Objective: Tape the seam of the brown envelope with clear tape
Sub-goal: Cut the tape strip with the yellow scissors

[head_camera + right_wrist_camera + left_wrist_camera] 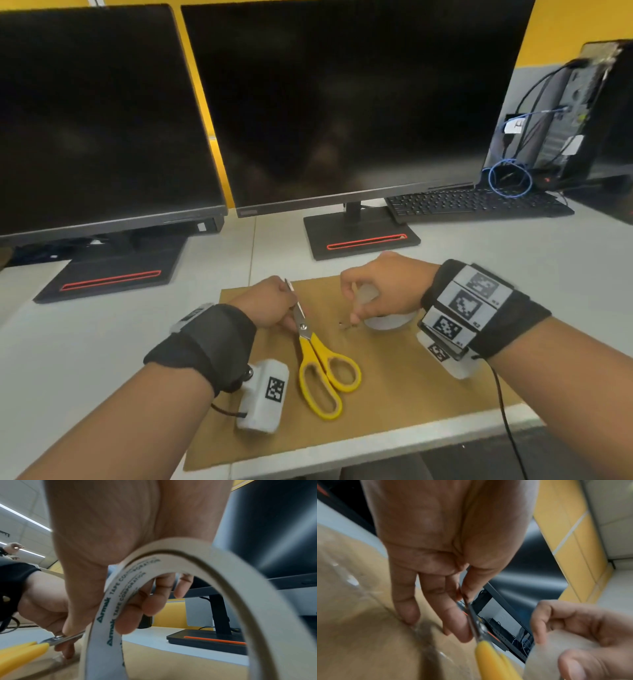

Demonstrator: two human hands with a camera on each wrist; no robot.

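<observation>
The brown envelope [394,387] lies flat on the white table. My left hand [291,315] pinches the shut blades of the yellow-handled scissors [325,373], whose handles point toward me. In the left wrist view the thumb and fingers of the left hand [453,608] hold the blade [474,622] above the envelope [359,635], where a glossy clear strip [351,580] shows. My right hand [356,308] grips the tape roll [387,320], standing on edge on the envelope. In the right wrist view the fingers [154,601] curl through the roll [188,555].
Two dark monitors [342,102] on black stands [359,240] rise just behind the envelope. A keyboard [472,202] and a computer tower [575,120] with cables sit at the back right. The table's front edge [376,448] runs under the envelope's near side.
</observation>
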